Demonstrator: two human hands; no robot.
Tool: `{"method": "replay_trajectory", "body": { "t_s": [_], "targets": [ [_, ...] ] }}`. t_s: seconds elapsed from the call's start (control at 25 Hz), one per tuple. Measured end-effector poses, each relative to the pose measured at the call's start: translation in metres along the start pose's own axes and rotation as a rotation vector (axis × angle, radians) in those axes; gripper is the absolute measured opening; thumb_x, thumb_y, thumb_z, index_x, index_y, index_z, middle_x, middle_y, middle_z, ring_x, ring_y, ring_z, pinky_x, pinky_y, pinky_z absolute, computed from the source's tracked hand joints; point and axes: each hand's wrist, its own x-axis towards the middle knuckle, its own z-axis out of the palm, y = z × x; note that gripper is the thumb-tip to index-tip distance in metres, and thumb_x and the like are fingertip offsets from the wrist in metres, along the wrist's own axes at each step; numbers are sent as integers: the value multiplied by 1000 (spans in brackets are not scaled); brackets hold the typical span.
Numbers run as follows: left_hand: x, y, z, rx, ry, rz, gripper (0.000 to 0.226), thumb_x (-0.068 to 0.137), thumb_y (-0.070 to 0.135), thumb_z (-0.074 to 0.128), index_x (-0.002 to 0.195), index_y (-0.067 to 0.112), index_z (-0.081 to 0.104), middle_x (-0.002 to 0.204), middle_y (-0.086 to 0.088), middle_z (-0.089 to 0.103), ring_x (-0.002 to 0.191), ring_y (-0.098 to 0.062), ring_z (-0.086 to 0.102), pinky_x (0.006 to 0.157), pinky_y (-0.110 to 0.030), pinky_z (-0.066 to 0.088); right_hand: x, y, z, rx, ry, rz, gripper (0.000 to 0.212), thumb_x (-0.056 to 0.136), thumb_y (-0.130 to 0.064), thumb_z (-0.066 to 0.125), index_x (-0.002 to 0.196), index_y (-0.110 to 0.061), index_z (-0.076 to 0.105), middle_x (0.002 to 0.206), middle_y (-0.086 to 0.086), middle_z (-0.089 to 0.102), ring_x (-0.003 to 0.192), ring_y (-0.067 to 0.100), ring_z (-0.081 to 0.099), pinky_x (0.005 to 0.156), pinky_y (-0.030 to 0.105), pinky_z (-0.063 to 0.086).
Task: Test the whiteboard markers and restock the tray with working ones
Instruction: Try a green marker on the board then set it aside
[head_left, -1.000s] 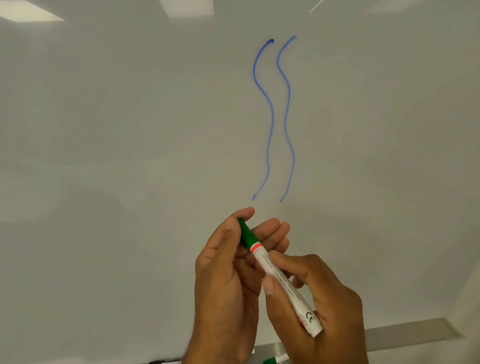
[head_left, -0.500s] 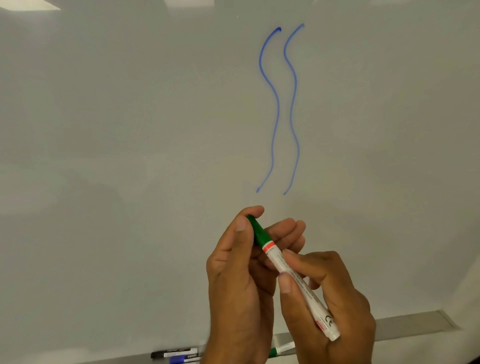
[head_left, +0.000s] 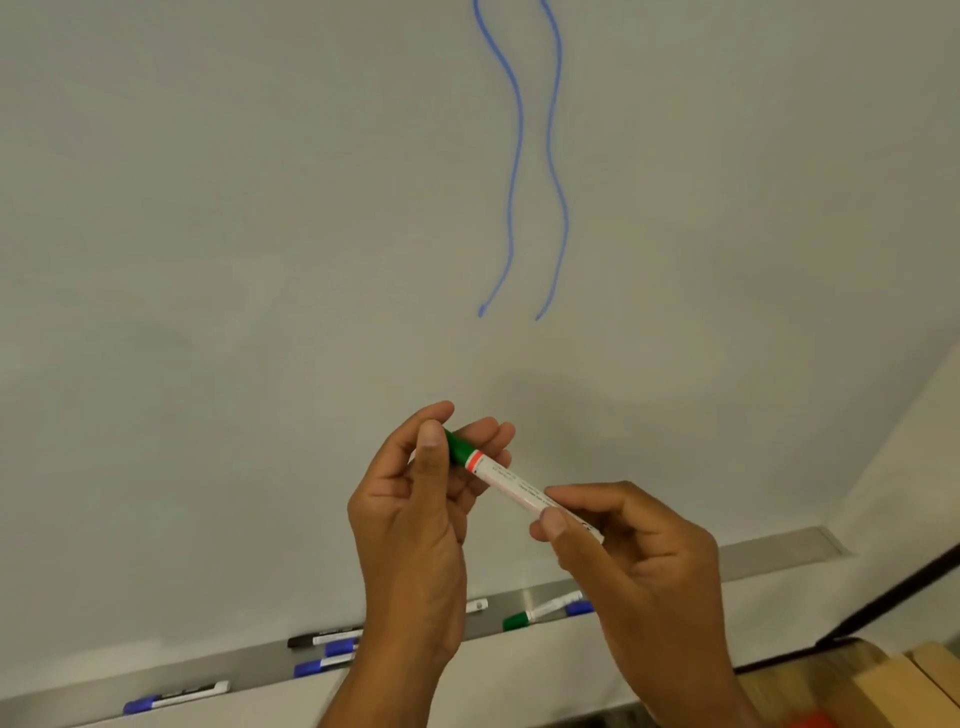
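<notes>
Head view showed you gripping the green marker (head_left: 511, 483) before the whiteboard (head_left: 260, 234): your left hand (head_left: 421, 499) pinched its cap, your right hand (head_left: 639, 551) clasped the barrel's lower end.

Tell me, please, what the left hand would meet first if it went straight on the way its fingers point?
Probably the whiteboard: the left hand points up toward it, below the blue lines. Depth is unclear.

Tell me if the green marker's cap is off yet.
No, the green cap still sits on the green marker, gripped by the left hand.
</notes>
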Motion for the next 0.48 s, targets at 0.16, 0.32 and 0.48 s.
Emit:
{"method": "replay_trajectory", "body": {
  "t_s": [0.16,0.32,0.48],
  "targets": [
    [-9,-25,-17,117,3,-36,29,98,37,62,119,24,77,108,-12,82,102,-33,80,86,-34,65,-11,26,-8,-47,-136,155,21,81,-51,68,97,-39,75,87,-16,77,87,13,73,73,22,61],
    [-31,-65,-42,255,-38,-125,31,100,33,64,127,20,74,106,-9,83,101,-29,80,89,-35,65,-37,71,-18,-180,-382,307,14,90,-41,69,100,-35,74,86,-15,74,82,9,70,72,21,59],
    [-71,-127,-81,360,-85,-359,26,105,18,62,129,16,72,108,-8,83,104,-23,80,87,-33,65,-90,139,-27,-344,-510,512,12,89,-39,71,95,-30,72,83,-14,71,78,2,68,70,16,56]
  ]
}}
